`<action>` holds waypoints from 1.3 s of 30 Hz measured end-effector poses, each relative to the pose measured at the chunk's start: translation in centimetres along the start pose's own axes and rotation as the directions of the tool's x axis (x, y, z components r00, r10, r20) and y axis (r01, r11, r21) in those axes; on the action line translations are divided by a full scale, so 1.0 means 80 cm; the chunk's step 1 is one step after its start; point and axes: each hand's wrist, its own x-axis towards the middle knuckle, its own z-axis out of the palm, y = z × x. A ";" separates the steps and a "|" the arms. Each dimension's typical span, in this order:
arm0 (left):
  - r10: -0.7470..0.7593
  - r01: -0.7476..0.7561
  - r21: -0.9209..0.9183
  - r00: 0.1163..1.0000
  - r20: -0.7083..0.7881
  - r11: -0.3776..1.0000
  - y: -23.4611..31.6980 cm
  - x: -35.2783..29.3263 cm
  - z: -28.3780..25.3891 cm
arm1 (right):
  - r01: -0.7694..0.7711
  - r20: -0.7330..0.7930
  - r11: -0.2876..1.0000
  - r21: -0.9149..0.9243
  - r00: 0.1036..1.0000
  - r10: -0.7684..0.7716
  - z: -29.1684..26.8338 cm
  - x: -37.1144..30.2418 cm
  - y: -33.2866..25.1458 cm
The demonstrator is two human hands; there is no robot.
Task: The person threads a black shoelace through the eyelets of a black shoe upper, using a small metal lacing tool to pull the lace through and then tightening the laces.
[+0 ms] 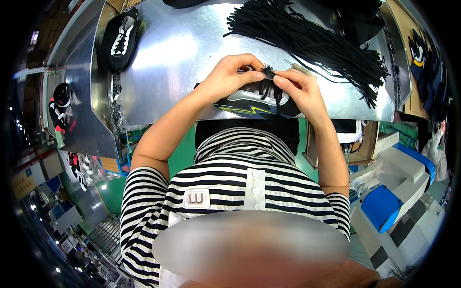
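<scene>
A dark sneaker (234,106) with a pale side panel and a yellow zigzag lies at the table's near edge, below my hands. Above it, the fingertips of my left hand (231,76) pinch the black shoelace (267,72), which ends in a frayed-looking tuft. From the other side, the thumb and fingers of my right hand (302,91) close on the same lace. Loose black lace hangs over the shoe's upper. Beside my right fingers is a small tan object (302,70), partly hidden, whose kind I cannot make out.
A large bundle of black laces (307,38) spreads over the metal table (158,91) at the far right. Another black sneaker with a white lacing panel (122,38) stands at the far left. Right of me are an open drawer (370,144) and a blue-and-grey machine (384,204).
</scene>
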 end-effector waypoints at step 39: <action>-0.027 0.029 -0.061 0.999 0.035 0.998 -0.004 0.002 -0.002 | -0.077 0.057 0.976 -0.202 0.994 0.090 0.003 0.000 -0.007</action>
